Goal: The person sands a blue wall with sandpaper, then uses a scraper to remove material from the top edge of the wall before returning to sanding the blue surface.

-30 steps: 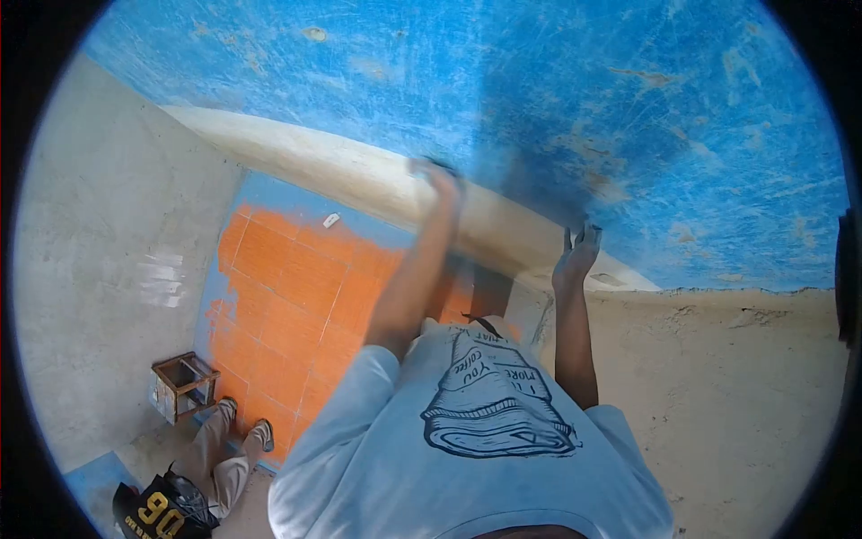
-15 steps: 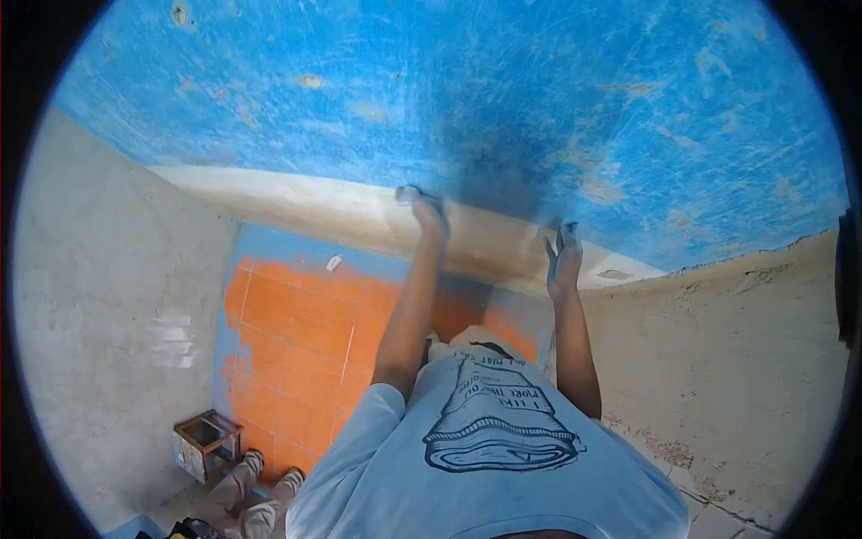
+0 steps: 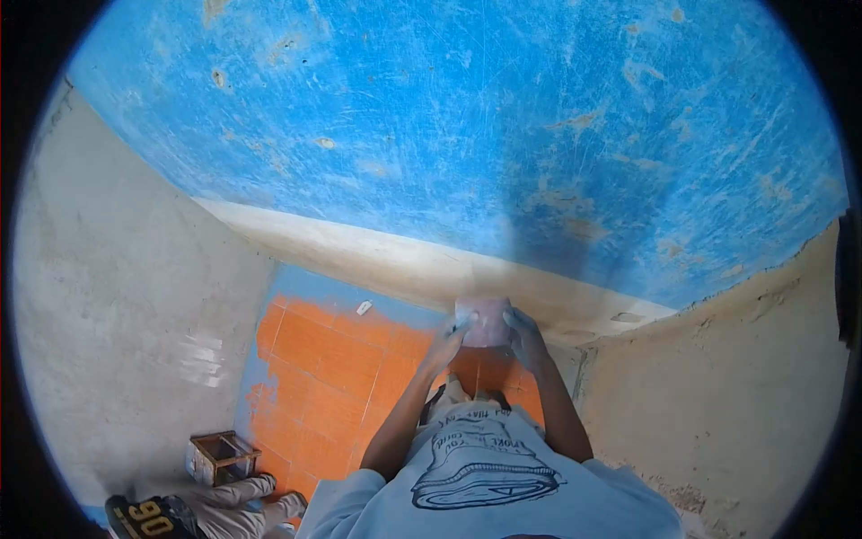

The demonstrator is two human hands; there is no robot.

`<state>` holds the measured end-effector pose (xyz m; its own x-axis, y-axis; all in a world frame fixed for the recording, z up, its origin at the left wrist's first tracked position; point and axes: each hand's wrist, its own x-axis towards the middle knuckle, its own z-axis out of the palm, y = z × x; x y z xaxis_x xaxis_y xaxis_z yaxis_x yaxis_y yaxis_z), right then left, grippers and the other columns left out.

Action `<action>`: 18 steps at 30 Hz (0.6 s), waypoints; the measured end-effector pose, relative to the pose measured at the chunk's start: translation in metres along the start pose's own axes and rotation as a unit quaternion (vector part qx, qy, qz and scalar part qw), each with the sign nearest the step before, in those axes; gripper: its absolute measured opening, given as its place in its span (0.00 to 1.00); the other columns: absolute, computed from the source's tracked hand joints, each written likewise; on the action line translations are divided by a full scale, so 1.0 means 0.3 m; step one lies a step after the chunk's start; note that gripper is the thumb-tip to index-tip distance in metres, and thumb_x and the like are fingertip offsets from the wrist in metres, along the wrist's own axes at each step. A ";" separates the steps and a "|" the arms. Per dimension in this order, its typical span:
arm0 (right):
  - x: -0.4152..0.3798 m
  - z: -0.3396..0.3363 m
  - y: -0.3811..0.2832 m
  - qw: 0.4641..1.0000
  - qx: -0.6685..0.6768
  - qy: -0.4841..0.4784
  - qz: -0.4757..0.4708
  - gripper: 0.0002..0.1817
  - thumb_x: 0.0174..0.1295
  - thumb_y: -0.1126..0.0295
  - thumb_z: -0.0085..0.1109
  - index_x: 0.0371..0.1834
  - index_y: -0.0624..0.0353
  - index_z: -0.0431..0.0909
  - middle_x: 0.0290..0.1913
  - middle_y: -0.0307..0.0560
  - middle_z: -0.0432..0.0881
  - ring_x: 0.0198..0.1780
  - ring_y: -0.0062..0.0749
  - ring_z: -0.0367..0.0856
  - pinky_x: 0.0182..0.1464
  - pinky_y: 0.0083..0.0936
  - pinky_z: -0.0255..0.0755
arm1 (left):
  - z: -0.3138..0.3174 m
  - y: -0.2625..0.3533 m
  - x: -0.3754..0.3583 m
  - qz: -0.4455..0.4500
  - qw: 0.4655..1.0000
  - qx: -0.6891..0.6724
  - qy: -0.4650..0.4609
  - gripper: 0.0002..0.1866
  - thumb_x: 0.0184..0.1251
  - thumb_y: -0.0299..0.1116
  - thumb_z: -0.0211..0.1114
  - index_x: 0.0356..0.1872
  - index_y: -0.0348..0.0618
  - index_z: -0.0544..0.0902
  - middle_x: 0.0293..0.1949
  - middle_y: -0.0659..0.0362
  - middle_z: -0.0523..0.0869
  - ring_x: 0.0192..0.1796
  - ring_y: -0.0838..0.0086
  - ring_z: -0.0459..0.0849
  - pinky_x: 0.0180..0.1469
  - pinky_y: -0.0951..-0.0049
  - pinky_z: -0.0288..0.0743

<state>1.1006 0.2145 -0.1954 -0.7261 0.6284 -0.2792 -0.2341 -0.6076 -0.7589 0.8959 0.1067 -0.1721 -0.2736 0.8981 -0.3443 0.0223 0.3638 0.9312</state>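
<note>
A pale pinkish sheet (image 3: 486,322), seemingly paper, is held between my two hands in front of the lower wall. My left hand (image 3: 452,340) grips its left edge, with the thumb on its face. At the right edge, my right hand (image 3: 523,337) is closed on the same sheet. Beyond the sheet runs the cream lower band (image 3: 359,253) of the wall, under the scratched blue paint (image 3: 431,126). Both hands are away from the blue part.
Orange floor tiles (image 3: 323,359) with blue-grey edges lie below. A wooden stool (image 3: 223,456) stands at the lower left beside a person (image 3: 193,516) in a dark top. Grey walls (image 3: 117,260) rise at left and right. A small white object (image 3: 364,307) lies near the wall.
My hands have come down off the wall and together, now both on the sheet. The view has shifted, and more of the other person shows at the lower left.
</note>
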 end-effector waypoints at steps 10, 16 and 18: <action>-0.146 0.030 0.154 0.997 -0.015 -0.065 0.039 0.13 0.74 0.70 0.62 0.59 0.57 0.80 0.54 0.37 0.83 0.58 0.25 0.80 0.61 0.30 0.75 | 0.018 -0.059 -0.302 -0.012 0.993 -0.115 0.025 0.20 0.80 0.45 0.67 0.60 0.39 0.85 0.47 0.64 0.88 0.49 0.78 0.83 0.52 0.73 0.77; -0.130 0.112 0.188 0.997 -0.074 -0.004 0.010 0.15 0.72 0.69 0.66 0.59 0.60 0.81 0.54 0.40 0.84 0.58 0.26 0.80 0.62 0.29 0.74 | -0.034 -0.096 -0.303 0.028 0.988 -0.149 0.024 0.23 0.80 0.40 0.67 0.68 0.38 0.81 0.52 0.62 0.88 0.51 0.77 0.83 0.54 0.73 0.78; -0.075 0.175 0.183 0.985 -0.172 0.015 -0.006 0.16 0.71 0.67 0.68 0.57 0.60 0.81 0.51 0.39 0.83 0.54 0.25 0.80 0.59 0.28 0.75 | -0.113 -0.129 -0.293 0.025 0.990 -0.133 0.024 0.24 0.79 0.36 0.67 0.72 0.42 0.79 0.54 0.62 0.88 0.52 0.78 0.83 0.56 0.73 0.78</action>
<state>1.0701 0.1416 -0.1997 -0.7043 0.6512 -0.2827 -0.0056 -0.4034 -0.9150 0.8865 0.0055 -0.1737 -0.3240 0.8982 -0.2971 -0.2160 0.2355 0.9476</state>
